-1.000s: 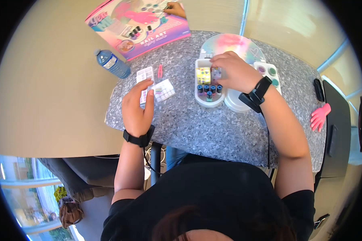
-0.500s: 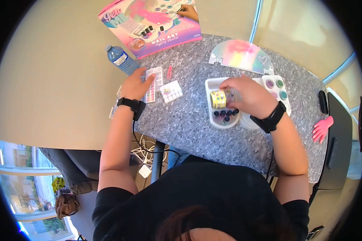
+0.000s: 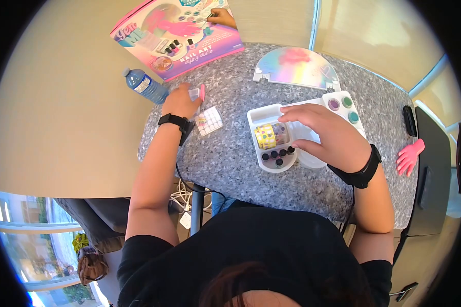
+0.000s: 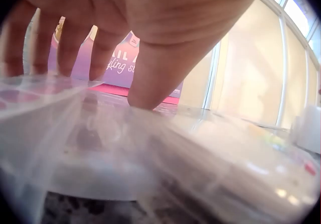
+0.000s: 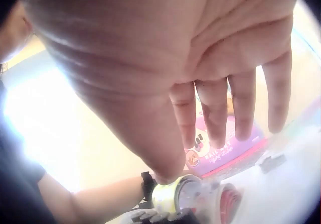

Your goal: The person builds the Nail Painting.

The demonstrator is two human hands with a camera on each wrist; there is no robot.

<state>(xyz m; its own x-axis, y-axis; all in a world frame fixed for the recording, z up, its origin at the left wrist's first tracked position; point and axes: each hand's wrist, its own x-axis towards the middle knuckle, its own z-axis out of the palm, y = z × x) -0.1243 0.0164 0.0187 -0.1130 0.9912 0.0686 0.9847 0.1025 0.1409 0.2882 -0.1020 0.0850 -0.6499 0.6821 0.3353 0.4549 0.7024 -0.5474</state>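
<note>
My left hand (image 3: 182, 102) is over a clear compartment case (image 3: 193, 94), mostly hidden in the head view. In the left wrist view the thumb and fingers grip the translucent case (image 4: 100, 169) from above, close to the camera. Pink tweezers (image 3: 203, 92) lie beside the fingertips, and a white-celled box (image 3: 209, 121) is nearer me. My right hand (image 3: 333, 135) hovers over the white tray (image 3: 264, 112) with fingers extended and nothing held. Beneath its thumb side, a yellow dotted roll (image 3: 265, 137) and a clear container (image 3: 280, 134) lie above several dark-capped bottles (image 3: 279, 154).
A water bottle (image 3: 146, 86) stands left of my left hand, before the upright nail art box (image 3: 182, 38). An iridescent half-round panel (image 3: 297, 66) lies behind the tray. Coloured pots (image 3: 347, 102) are at the tray's right; a pink model hand (image 3: 409, 156) lies farther right.
My right hand has let go of the yellow roll and container, which now rest in the tray, and opened. My left hand has closed over the case; the tray sits nearer me than a second ago.
</note>
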